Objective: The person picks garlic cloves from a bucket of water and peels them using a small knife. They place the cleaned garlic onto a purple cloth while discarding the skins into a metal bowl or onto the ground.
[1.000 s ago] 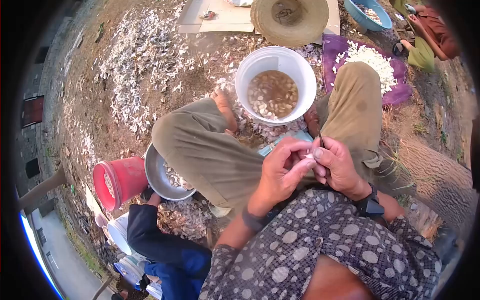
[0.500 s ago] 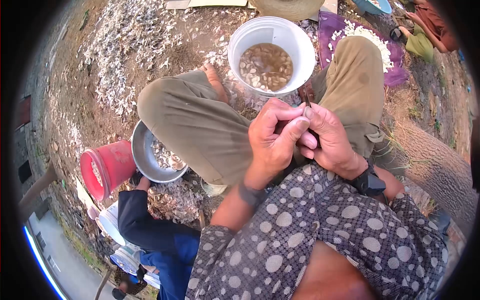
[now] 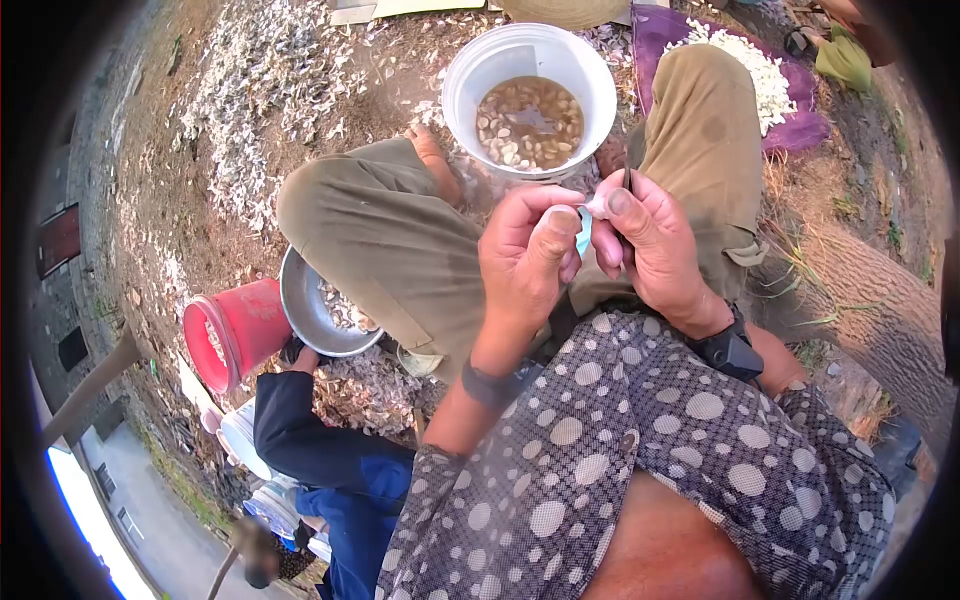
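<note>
My right hand [image 3: 655,245] is closed with the thumb against a small pale garlic clove [image 3: 597,205]. A thin dark knife blade [image 3: 628,180] sticks up between its fingers; the handle is hidden. My left hand [image 3: 525,250] is just beside it, thumb and forefinger pinched close to the clove; what they grip, if anything, is too small to make out. A teal strip [image 3: 584,230] shows at the left fingers. Beyond both hands stands a white bucket [image 3: 455,95] with cloves in brownish water [image 3: 530,120].
White cloves [image 3: 755,85] lie on a purple cloth [image 3: 800,135] at far right. Papery skins [image 3: 260,90] litter the ground. A metal basin [image 3: 300,290] and a red bucket [image 3: 255,315] stand left, near another person's dark sleeve [image 3: 310,425]. A tree trunk [image 3: 850,290] is at right.
My hands have moved slightly apart, and the pale clove and teal strip now show between them. The view has shifted a little.
</note>
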{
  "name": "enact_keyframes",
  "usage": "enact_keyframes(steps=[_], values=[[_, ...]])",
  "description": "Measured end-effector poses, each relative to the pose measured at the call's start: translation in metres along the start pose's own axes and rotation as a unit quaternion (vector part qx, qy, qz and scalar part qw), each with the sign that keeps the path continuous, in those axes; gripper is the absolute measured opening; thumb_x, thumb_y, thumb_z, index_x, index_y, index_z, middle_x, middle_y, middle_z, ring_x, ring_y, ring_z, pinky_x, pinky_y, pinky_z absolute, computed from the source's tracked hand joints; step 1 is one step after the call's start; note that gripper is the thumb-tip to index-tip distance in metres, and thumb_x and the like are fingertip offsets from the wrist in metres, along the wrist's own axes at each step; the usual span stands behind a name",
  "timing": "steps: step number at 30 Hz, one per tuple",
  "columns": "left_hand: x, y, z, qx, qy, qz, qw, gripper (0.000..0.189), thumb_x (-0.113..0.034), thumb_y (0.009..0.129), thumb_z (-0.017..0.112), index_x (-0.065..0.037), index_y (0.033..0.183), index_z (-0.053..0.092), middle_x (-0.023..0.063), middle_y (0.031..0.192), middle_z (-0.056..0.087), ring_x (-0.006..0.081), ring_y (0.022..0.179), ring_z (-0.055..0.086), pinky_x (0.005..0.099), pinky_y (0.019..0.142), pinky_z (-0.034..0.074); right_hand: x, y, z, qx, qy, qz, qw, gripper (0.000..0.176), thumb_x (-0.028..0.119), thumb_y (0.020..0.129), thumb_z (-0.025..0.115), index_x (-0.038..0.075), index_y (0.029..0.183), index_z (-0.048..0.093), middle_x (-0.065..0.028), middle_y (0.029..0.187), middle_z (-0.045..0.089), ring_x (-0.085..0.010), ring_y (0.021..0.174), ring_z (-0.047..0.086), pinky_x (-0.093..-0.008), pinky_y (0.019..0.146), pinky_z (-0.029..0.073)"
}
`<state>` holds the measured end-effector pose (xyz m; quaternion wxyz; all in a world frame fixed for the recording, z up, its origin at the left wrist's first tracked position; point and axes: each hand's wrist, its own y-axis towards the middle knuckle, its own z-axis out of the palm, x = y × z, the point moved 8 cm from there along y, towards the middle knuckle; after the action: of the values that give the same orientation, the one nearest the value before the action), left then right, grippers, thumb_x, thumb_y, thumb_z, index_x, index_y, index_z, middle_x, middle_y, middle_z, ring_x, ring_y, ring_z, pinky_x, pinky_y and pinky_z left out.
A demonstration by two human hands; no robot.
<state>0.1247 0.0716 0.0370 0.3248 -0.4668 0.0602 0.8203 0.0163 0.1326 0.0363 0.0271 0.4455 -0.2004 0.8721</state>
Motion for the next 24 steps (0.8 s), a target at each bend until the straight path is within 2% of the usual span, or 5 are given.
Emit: enact_keyframes(steps=[7, 10, 14, 20, 24], values=[[0.001, -0.006, 0.0, -0.001, 0.102, -0.073, 0.992, 0.014, -0.019, 0.1, 0.064, -0.005, 0.099, 0.061, -0.0022, 0.08, 0.056, 0.0009, 0.058, 0.042, 0.0182, 0.046, 0.031, 0.003, -0.002, -0.004, 0.032, -0.09, -0.019, 0.995, 0.027, 0.033, 0.106, 0.057, 0.007, 0.1, 0.056, 0.0036, 0.072, 0.052, -0.0024, 0.06, 0.045, -0.0188, 0.054, 0.037], [0.012, -0.009, 0.005, 0.018, -0.093, -0.159, 0.983, 0.013, -0.018, 0.098, 0.064, -0.006, 0.097, 0.06, -0.0033, 0.077, 0.052, 0.0008, 0.056, 0.036, 0.0176, 0.046, 0.029, 0.004, -0.003, 0.0, 0.073, -0.078, -0.034, 0.994, 0.026, 0.031, 0.105, 0.059, 0.006, 0.099, 0.056, 0.0045, 0.075, 0.05, -0.002, 0.063, 0.043, -0.0187, 0.056, 0.036], [0.019, -0.013, 0.011, 0.035, -0.151, -0.199, 0.968, 0.016, -0.022, 0.098, 0.064, -0.008, 0.096, 0.057, -0.0039, 0.073, 0.045, 0.0014, 0.055, 0.033, 0.0174, 0.047, 0.029, 0.012, -0.002, 0.004, 0.141, -0.097, -0.053, 0.984, 0.021, 0.025, 0.104, 0.061, 0.005, 0.099, 0.057, 0.004, 0.079, 0.05, -0.0024, 0.066, 0.043, -0.019, 0.058, 0.037], [0.027, -0.009, -0.001, -0.043, -0.171, -0.161, 0.971, 0.018, -0.024, 0.096, 0.066, -0.009, 0.094, 0.056, -0.0042, 0.072, 0.045, 0.002, 0.053, 0.035, 0.0183, 0.046, 0.031, 0.011, -0.007, -0.004, -0.01, -0.209, -0.147, 0.967, 0.019, 0.018, 0.1, 0.067, 0.002, 0.107, 0.059, 0.0004, 0.092, 0.061, -0.0054, 0.079, 0.056, -0.0223, 0.07, 0.048], [0.021, -0.007, -0.003, -0.046, -0.112, -0.131, 0.984, 0.013, -0.018, 0.097, 0.065, -0.008, 0.093, 0.057, -0.0024, 0.078, 0.055, 0.002, 0.055, 0.041, 0.0185, 0.048, 0.035, 0.012, -0.012, -0.005, -0.025, -0.28, -0.176, 0.944, 0.021, 0.013, 0.097, 0.071, 0.001, 0.111, 0.061, -0.0005, 0.093, 0.064, -0.0053, 0.081, 0.058, -0.0229, 0.071, 0.05]])
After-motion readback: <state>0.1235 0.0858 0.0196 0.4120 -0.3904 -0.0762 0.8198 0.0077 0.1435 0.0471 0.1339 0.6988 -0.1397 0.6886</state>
